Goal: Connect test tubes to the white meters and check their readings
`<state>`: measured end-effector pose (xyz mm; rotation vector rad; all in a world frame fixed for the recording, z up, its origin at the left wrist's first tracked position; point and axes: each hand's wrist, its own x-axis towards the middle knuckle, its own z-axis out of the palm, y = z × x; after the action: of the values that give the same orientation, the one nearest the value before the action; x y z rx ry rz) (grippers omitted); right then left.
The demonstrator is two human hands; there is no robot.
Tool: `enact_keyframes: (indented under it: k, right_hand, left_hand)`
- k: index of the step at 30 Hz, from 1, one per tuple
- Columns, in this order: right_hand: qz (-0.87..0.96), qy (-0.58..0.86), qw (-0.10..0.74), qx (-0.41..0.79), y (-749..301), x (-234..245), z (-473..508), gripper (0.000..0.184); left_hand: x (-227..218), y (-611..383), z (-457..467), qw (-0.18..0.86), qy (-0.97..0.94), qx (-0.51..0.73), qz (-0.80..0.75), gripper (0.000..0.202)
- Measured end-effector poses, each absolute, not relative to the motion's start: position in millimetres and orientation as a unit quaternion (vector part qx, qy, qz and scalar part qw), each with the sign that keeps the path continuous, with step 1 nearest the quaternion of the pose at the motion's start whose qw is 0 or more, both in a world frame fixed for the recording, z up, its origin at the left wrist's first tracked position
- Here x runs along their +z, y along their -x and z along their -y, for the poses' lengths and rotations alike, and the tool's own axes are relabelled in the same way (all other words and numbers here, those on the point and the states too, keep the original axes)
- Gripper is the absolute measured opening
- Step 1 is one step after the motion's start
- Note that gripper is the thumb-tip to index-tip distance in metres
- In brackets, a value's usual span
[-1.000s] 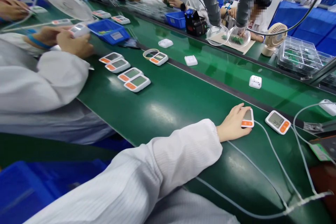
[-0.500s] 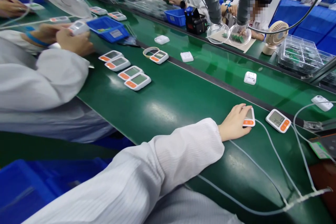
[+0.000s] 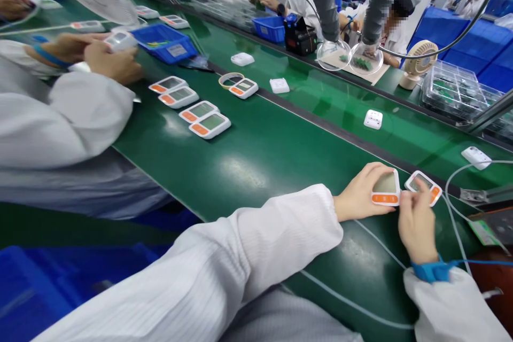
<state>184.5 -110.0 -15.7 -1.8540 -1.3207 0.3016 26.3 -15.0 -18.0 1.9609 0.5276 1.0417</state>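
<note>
My left hand [image 3: 366, 192] grips a small white monitor [image 3: 385, 199] with a grey display and an orange button strip, fingers along its upper edge and thumb below. At the monitor's right edge, my right hand [image 3: 419, 224] has its thumb and a finger pinched together; whatever is between them is hidden. A blue strap circles the right wrist. Just beyond the right fingers lies a second white monitor [image 3: 435, 192], partly covered by them, with a white tube [image 3: 452, 224] running from its side. Another pale tube [image 3: 380, 240] passes under my left wrist.
Several similar monitors [image 3: 210, 125] lie on the green bench to the left. White housings [image 3: 373, 119] rest on the green strip beyond the dark rail. A co-worker's hands [image 3: 114, 59] hold a white device near a blue bin [image 3: 164, 45]. A small fan [image 3: 419, 64] stands behind.
My right hand has come in from the right to the edge of the held monitor. My left hand has tilted that monitor up. The white housings have shifted slightly left.
</note>
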Motion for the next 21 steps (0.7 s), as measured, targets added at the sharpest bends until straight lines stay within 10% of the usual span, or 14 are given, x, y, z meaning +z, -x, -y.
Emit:
enact_keyframes:
  k: [9, 13, 21]
  right_hand:
    - [0.5, 0.678, 0.476, 0.253, -173.8, -21.0, 100.8, 0.056]
    - [0.485, 0.668, 0.493, 0.276, -177.0, -22.9, 101.4, 0.05]
    - [0.502, 0.662, 0.485, 0.272, -175.6, -22.3, 101.3, 0.048]
  left_hand:
    - [-23.7, -29.7, 13.9, 0.575, -0.701, 0.356, -0.226, 0.098]
    - [-25.8, -31.2, 9.9, 0.741, -0.593, 0.239, -0.205, 0.081]
    - [-26.3, -32.4, 10.8, 0.751, -0.575, 0.251, -0.203, 0.071]
